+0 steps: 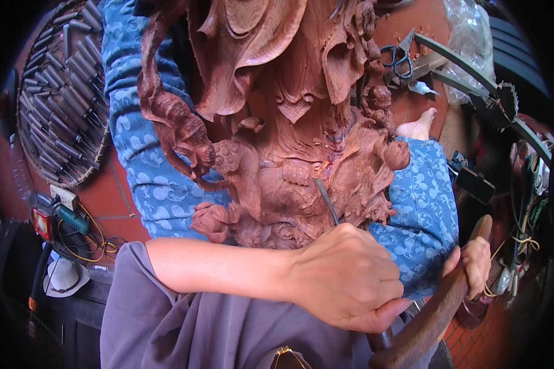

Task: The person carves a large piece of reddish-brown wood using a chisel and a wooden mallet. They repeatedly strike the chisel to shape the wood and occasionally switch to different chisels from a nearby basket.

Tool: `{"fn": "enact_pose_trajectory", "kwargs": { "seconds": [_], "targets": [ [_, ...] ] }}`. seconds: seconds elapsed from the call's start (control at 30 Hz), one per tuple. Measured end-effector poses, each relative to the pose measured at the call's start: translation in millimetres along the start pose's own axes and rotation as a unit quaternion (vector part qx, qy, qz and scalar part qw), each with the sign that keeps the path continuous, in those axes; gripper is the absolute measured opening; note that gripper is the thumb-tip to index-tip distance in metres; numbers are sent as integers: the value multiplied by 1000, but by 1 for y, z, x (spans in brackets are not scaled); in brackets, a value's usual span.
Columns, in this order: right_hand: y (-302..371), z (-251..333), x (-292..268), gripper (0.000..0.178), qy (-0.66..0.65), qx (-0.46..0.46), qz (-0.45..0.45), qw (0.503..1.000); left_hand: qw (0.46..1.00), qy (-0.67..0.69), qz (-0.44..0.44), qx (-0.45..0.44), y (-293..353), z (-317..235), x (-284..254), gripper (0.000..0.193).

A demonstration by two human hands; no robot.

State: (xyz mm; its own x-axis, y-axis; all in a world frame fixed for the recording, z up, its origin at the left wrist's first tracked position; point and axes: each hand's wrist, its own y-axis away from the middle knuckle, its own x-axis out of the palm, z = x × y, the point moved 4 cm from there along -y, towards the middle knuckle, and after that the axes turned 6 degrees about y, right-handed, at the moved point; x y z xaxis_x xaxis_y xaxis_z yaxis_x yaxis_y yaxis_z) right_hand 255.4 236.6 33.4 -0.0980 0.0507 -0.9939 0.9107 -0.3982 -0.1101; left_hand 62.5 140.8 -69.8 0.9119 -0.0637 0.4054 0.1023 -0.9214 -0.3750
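Note:
A large reddish-brown wood carving, cut with draped folds, flowers and figures, lies between my legs. My left hand crosses in front of it in a closed fist around a chisel. The chisel's thin metal blade slants up and left, its tip against the carved surface near the middle. Its handle end shows below my fist, close beside the head of a wooden mallet. My right hand wraps round the mallet at its upper right. Whether mallet and handle touch, I cannot tell.
A round basket of several chisels stands at the far left. Power cables and a white hat lie below it. Blue-handled scissors, a long clamp, a small white bottle and a phone are on the right.

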Motion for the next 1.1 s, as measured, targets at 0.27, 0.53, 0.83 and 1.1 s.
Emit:
{"fn": "enact_pose_trajectory", "kwargs": {
  "seconds": [0.27,0.53,0.83,1.1],
  "targets": [
    [-3,8,-5,29,-43,-19,-26,999,999,23,29,17,7,0,-4,32],
    [-2,18,-5,32,-76,-25,-14,997,998,12,57,34,17,2,-4,30],
    [1,34,-3,29,39,-11,16,999,997,27,67,35,19,2,-8,32],
    [-6,50,-4,31,25,10,30,999,995,50,89,15,19,0,-12,39]
  ]
}}
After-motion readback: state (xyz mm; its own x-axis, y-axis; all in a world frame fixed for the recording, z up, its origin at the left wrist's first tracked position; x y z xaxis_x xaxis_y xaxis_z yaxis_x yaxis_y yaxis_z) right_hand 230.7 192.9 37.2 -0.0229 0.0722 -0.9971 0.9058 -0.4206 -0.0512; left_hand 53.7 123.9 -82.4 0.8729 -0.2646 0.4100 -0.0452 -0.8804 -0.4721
